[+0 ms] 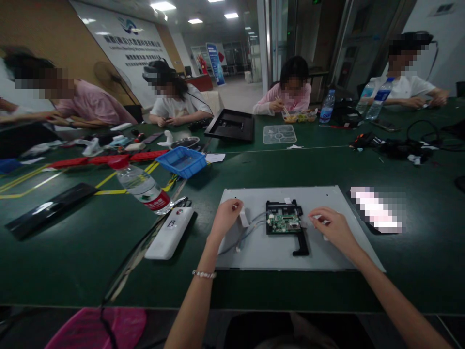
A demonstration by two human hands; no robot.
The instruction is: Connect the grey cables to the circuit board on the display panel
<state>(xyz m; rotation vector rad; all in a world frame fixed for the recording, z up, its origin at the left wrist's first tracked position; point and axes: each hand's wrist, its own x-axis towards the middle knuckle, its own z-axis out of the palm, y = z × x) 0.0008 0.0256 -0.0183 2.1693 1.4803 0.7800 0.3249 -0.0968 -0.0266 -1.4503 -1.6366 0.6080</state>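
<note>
A flat grey panel [250, 252] lies before me, with a black plastic bracket [301, 245] and a green circuit board [283, 223] on it. Grey cables [249, 230] run leftward from the board. My left hand [228, 217] is closed in a pinch over the panel's left part, and a white strip [244, 217] hangs at its fingertips. Just right of the board, my right hand [334, 228] is closed with fingertips together, close to the bracket's edge. Whatever is between those fingertips is too small to make out.
Left of the panel are a white power bank [170, 232], a water bottle [143, 186] and a blue tray [183, 162]. A phone [378, 211] lies to the right. Farther back are a black frame [230, 125] and a clear lid [279, 134]. Several people sit around the table.
</note>
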